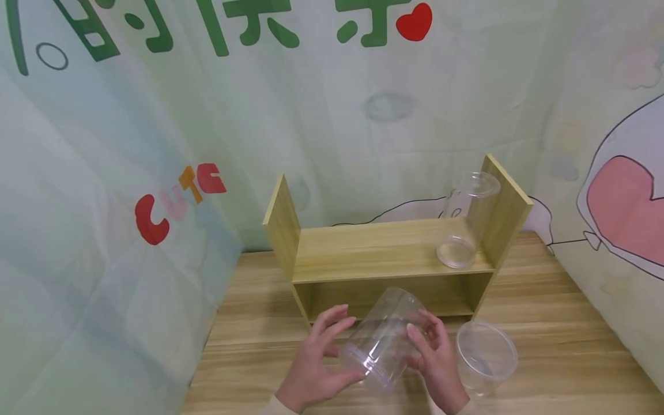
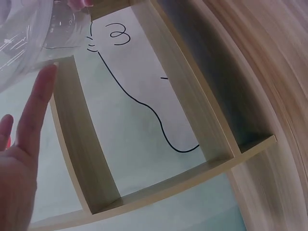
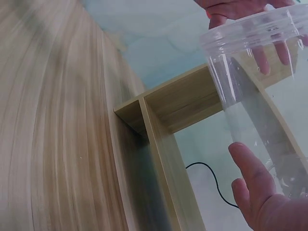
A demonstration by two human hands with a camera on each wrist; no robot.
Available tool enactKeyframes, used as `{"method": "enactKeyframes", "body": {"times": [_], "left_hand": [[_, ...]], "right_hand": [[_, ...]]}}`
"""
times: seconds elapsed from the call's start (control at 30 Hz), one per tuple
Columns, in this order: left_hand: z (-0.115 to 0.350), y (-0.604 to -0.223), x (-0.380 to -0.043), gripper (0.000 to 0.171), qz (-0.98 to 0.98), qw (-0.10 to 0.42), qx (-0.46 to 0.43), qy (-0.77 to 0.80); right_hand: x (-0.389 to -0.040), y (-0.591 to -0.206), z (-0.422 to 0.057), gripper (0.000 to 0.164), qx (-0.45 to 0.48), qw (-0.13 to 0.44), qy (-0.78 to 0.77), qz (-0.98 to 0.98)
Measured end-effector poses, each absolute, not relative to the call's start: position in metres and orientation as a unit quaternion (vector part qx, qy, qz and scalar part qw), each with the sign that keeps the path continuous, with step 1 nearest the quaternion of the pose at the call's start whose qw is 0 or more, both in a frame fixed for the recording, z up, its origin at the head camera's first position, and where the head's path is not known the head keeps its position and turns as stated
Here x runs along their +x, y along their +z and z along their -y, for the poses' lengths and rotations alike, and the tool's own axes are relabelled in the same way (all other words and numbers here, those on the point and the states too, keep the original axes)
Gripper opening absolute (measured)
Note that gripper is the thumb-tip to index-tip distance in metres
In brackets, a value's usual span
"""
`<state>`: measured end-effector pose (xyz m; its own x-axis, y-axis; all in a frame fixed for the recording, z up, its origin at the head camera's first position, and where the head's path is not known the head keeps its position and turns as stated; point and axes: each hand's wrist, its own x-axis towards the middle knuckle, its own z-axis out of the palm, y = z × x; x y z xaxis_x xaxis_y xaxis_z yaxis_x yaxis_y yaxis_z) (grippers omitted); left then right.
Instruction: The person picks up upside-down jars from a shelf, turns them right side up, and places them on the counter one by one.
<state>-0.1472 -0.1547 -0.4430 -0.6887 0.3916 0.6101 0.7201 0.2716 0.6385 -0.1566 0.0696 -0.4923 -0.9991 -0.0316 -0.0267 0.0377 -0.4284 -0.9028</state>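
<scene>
A clear plastic jar (image 1: pixel 386 334) is tilted in front of the wooden shelf, its thick ridged rim (image 3: pixel 255 29) toward the lower left in the head view. My right hand (image 1: pixel 436 360) grips its side, thumb in front and fingers partly hidden behind the wall. At the rim end is my left hand (image 1: pixel 321 363), fingers spread and thumb tip right at the rim. In the left wrist view, the left index finger (image 2: pixel 38 106) is straight, its tip close to the jar. A second clear jar (image 1: pixel 486 360) stands on the table beside my right hand.
The wooden shelf (image 1: pixel 373 251) has two upright side panels and a lower compartment. A tall clear jar (image 1: pixel 459 248) stands at the right end of its top board. Wood-grain table (image 1: pixel 560 323) surrounds it, and a printed curtain (image 1: pixel 321 115) hangs behind.
</scene>
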Motion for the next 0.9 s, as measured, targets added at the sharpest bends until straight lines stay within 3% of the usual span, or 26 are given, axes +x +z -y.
{"method": "enactKeyframes", "body": {"times": [0.4, 0.9], "left_hand": [[0.158, -0.472, -0.152, 0.078, 0.796, 0.089, -0.329, -0.501], [0.15, -0.47, -0.147, 0.068, 0.781, 0.06, -0.337, -0.523]], "right_hand": [[-0.156, -0.497, -0.069, 0.044, 0.001, 0.054, -0.849, -0.526], [-0.154, -0.498, -0.069, 0.042, 0.009, 0.109, -0.864, -0.491]]}}
